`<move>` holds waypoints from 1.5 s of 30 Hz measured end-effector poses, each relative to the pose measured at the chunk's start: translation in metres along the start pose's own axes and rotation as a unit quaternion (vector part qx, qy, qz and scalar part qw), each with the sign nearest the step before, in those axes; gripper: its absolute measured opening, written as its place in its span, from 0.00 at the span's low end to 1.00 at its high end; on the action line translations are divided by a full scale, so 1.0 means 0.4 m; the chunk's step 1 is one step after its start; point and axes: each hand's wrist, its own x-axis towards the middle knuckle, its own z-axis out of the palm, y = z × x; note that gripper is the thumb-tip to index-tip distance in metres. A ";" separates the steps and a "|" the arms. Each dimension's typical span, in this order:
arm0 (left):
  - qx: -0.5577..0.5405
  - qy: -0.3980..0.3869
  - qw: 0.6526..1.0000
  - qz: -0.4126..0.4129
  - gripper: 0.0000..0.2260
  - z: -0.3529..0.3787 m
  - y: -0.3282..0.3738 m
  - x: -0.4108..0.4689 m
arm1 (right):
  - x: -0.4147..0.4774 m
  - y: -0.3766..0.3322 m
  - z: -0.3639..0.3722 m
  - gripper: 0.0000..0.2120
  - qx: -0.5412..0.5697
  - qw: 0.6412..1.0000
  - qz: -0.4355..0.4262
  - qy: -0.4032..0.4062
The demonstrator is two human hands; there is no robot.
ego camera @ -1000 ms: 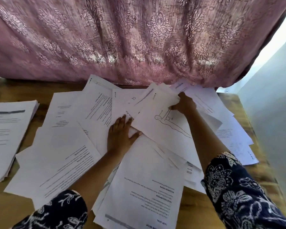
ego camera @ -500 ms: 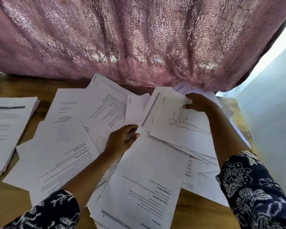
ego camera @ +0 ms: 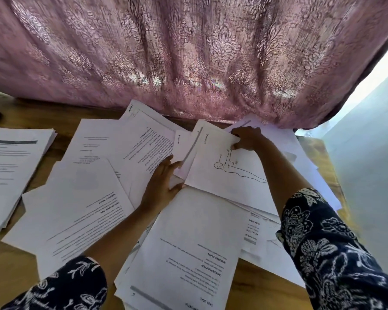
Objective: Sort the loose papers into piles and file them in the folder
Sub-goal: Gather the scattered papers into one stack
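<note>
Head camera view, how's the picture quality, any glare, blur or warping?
Head view: daylight blows out the window gap right of the curtain and glints through its weave; print on the left stack is smeared, the drawing sheet reads sharper; wide-angle bowing shows at the edges.

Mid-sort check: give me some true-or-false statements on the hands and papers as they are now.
1. The right hand pinches the far edge of the drawing sheet. True.
2. The left hand hovers clear of the papers. False: it rests open on the loose papers.
3. A squared stack lies at the left end of the table. True.
4. The drawing sheet lies beneath the nearest printed page. False: it overlaps that page from above.
5. A patterned pink curtain hangs behind the table. True.
</note>
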 end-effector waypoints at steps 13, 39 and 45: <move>0.159 0.062 0.979 -0.109 0.19 0.011 -0.008 0.012 | -0.242 0.213 -0.122 0.23 0.085 0.953 0.162 0.239; -0.183 -0.376 0.884 -0.208 0.22 -0.102 0.185 0.207 | -0.695 -0.403 0.278 0.13 0.729 0.455 0.372 0.351; 0.011 -0.373 0.924 0.084 0.14 -0.081 0.192 0.254 | -0.730 -0.579 0.294 0.10 0.845 0.364 0.348 0.180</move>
